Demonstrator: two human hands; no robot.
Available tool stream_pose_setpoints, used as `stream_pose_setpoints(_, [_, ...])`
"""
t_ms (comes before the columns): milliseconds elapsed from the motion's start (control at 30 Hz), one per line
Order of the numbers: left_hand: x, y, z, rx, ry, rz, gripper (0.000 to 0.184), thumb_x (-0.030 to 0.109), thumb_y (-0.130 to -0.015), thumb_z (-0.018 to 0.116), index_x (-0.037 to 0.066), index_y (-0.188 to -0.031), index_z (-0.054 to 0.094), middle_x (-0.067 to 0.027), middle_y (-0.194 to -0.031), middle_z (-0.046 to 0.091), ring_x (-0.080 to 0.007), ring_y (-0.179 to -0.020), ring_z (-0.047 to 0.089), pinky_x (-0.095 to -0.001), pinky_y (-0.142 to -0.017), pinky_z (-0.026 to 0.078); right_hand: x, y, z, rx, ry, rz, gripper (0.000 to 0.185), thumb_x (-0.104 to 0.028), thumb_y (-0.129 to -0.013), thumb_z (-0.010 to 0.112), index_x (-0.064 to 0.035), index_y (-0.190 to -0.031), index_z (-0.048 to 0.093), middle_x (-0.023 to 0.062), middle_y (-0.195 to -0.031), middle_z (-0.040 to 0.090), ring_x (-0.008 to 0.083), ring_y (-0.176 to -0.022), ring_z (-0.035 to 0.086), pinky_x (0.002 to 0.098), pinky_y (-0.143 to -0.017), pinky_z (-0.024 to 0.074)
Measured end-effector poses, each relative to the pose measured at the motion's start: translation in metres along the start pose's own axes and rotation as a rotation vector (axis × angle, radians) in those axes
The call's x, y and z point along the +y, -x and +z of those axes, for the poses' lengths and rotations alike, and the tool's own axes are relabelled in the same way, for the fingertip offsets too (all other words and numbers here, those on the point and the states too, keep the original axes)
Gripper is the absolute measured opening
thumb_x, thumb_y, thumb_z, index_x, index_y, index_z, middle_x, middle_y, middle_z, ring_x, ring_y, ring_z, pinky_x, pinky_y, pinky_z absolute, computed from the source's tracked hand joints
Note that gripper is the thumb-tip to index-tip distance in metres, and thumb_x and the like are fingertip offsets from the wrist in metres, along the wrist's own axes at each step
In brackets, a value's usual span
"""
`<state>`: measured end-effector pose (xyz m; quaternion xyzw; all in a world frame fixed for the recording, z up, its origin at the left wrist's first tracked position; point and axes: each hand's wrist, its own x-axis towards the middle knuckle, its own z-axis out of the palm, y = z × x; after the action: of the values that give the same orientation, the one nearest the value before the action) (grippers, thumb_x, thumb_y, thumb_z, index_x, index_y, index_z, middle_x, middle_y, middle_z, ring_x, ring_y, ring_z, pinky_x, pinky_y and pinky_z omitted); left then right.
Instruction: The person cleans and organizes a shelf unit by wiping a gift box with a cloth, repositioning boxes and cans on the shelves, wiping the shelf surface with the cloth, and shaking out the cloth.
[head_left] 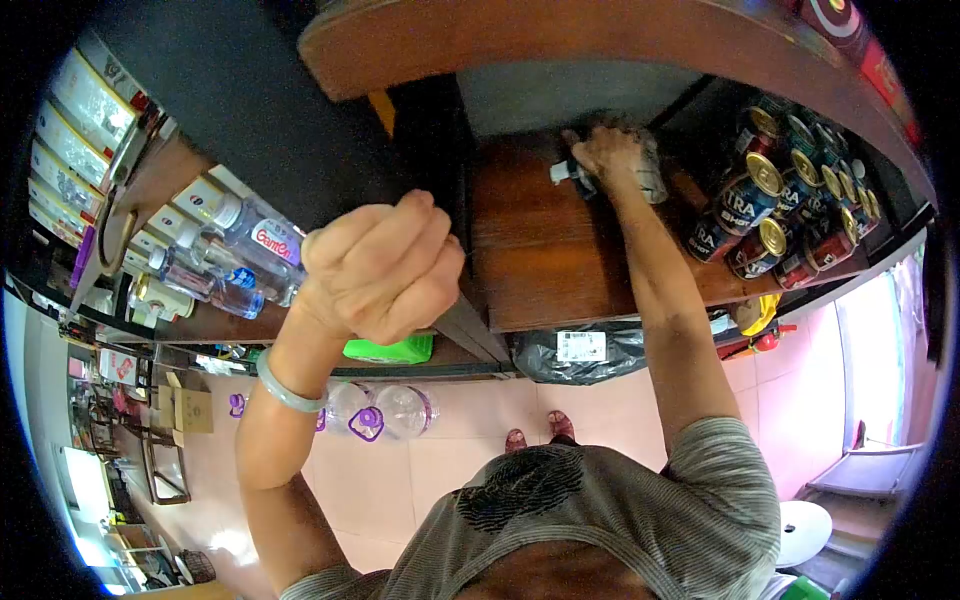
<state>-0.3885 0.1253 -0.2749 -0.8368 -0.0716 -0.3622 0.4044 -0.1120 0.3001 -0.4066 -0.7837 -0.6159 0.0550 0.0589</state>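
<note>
My left hand point(385, 265) is raised in front of the dark upright post, its fingers curled closed; whether anything is inside cannot be made out. A pale bangle point(285, 385) circles that wrist. My right hand point(610, 155) reaches to the back of the brown wooden shelf point(530, 260), over a crumpled clear plastic item point(650, 170). Its fingers are partly spread and blurred, and what they touch is unclear. Just left of them lies a small dark thing with a white cap point(562, 173).
Stacked dark and red cans point(750, 195) stand right of my right arm. Plastic bottles point(260, 230) fill the left shelf. Below are a black bag point(600, 350), a green item point(390, 349) and large clear jugs point(400, 410) on the floor. Wooden edges frame the shelf.
</note>
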Motion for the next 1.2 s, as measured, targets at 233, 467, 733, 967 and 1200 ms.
stream_pose_setpoints(233, [0.002, -0.003, 0.000, -0.002, -0.037, 0.007, 0.010, 0.010, -0.063, 0.058, 0.008, -0.073, 0.058, -0.0068, -0.081, 0.062, -0.0229, -0.090, 0.057, -0.0301, -0.063, 0.046, -0.017, 0.032, 0.042, 0.038, 0.011, -0.482, 0.039, -0.039, -0.075, 0.056, -0.0048, -0.092, 0.067, 0.0182, -0.087, 0.066, 0.0329, -0.083, 0.064, 0.0414, -0.078, 0.0493])
stream_pose_setpoints(467, [0.003, -0.005, -0.003, -0.048, -0.054, -0.004, 0.009, 0.011, -0.064, 0.058, 0.009, -0.072, 0.058, -0.0059, -0.079, 0.062, -0.0219, -0.090, 0.056, -0.0286, -0.068, 0.043, 0.030, 0.027, -0.005, 0.226, 0.024, -0.048, 0.054, -0.044, -0.080, 0.055, -0.0108, -0.122, 0.052, 0.0228, -0.113, 0.055, 0.0369, -0.107, 0.051, 0.0455, -0.094, 0.0382])
stream_pose_setpoints(733, [0.003, -0.004, -0.002, -0.029, -0.057, 0.000, 0.011, 0.014, -0.065, 0.060, 0.010, -0.075, 0.057, -0.0038, -0.081, 0.062, -0.0197, -0.088, 0.056, -0.0276, -0.066, 0.041, 0.062, -0.021, -0.016, 0.026, -0.064, 0.292, 0.061, -0.047, -0.082, 0.047, -0.0135, -0.132, 0.040, 0.0187, -0.132, 0.041, 0.0382, -0.123, 0.036, 0.0530, -0.100, 0.0275])
stream_pose_setpoints(967, [0.004, -0.004, -0.006, -0.094, -0.041, -0.029, 0.014, 0.017, -0.065, 0.061, 0.012, -0.077, 0.057, -0.0029, -0.081, 0.062, -0.0193, -0.089, 0.056, -0.0271, -0.067, 0.040, -0.047, -0.007, 0.014, -0.136, -0.010, -0.306, 0.054, -0.040, -0.074, 0.051, -0.0128, -0.120, 0.054, 0.0157, -0.124, 0.051, 0.0337, -0.117, 0.046, 0.0471, -0.101, 0.0319])
stream_pose_setpoints(1200, [0.005, -0.001, -0.004, -0.092, -0.091, -0.016, 0.011, 0.018, -0.068, 0.059, 0.014, -0.078, 0.057, -0.0016, -0.083, 0.062, -0.0193, -0.088, 0.057, -0.0265, -0.067, 0.040, -0.072, -0.012, 0.024, -0.138, -0.225, -0.702, 0.050, -0.022, -0.062, 0.063, -0.0260, -0.112, 0.060, 0.0126, -0.112, 0.059, 0.0340, -0.108, 0.051, 0.0424, -0.094, 0.0391])
